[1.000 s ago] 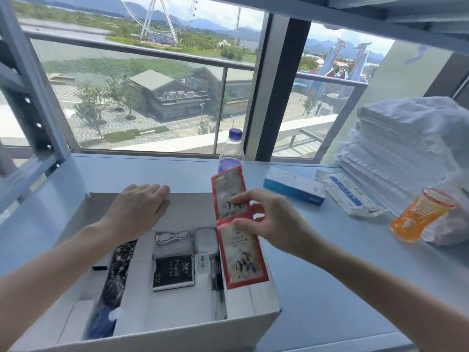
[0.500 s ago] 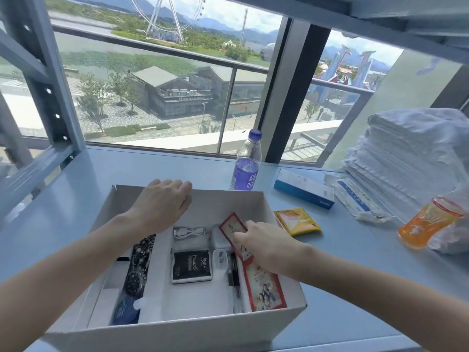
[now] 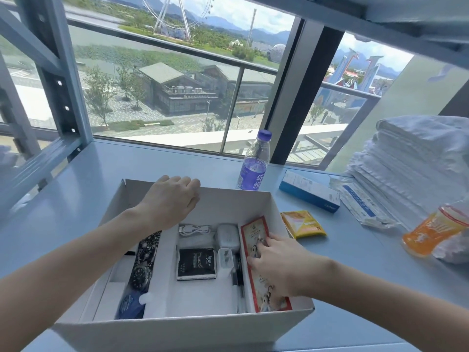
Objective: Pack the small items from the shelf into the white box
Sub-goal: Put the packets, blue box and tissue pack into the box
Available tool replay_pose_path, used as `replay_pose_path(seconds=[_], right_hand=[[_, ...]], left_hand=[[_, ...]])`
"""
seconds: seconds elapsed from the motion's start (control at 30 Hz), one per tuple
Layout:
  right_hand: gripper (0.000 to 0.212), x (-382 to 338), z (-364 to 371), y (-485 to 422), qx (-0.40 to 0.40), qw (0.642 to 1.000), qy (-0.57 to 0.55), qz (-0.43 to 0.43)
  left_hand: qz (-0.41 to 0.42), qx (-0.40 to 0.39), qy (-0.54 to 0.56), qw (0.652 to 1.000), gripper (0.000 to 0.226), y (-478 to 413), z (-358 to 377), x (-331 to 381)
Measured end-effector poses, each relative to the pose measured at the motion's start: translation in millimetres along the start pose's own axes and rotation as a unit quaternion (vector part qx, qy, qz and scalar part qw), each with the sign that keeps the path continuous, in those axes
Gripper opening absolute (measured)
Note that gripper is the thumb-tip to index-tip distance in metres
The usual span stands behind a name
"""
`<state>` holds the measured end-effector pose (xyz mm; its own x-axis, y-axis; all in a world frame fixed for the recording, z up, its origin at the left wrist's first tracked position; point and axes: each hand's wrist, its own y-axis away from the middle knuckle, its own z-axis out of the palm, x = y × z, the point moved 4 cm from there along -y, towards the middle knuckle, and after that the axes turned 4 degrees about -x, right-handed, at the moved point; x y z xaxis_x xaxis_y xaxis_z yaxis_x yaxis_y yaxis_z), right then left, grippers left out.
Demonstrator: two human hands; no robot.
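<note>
"The red packets (image 3: pixel 255 232) have gone down flat along the white box's (image 3: pixel 177 331) right wall."

"Yes. The right hand (image 3: pixel 281 268) presses them in with straight fingers, and the left hand (image 3: pixel 172 199) steadies the far wall. I can't tell its grip."

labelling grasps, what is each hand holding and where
Left hand hooks over the far rim of the white box. Right hand lies on the middle of the red packet strip; a pinch cannot be told.

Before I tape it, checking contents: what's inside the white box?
Watch, cable, white case, charger, black packet, red sachets under the right hand, which hides their middle.
</note>
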<state>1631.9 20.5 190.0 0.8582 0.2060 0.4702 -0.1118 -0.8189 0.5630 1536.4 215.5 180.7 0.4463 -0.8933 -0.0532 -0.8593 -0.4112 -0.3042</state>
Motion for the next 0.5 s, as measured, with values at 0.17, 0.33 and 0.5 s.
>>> replay_pose_path(seconds=[0.17,0.33,0.5], right_hand=[[0.025,3.7,-2.0,4.0,0.012,0.999,0.016,0.038],[0.022,-1.5,-5.4,-8.4,0.032,0.999,0.003,0.018],[0.025,0.7,-1.9,-12.6,0.03,0.997,-0.048,-0.043]], left_hand=[[0.002,0.0,0.001,1.0,0.025,0.9,-0.6,0.4],[0.002,0.006,0.004,1.0,0.024,0.7,-1.8,0.6],[0.002,0.003,0.0,1.0,0.026,0.4,-2.3,0.9]])
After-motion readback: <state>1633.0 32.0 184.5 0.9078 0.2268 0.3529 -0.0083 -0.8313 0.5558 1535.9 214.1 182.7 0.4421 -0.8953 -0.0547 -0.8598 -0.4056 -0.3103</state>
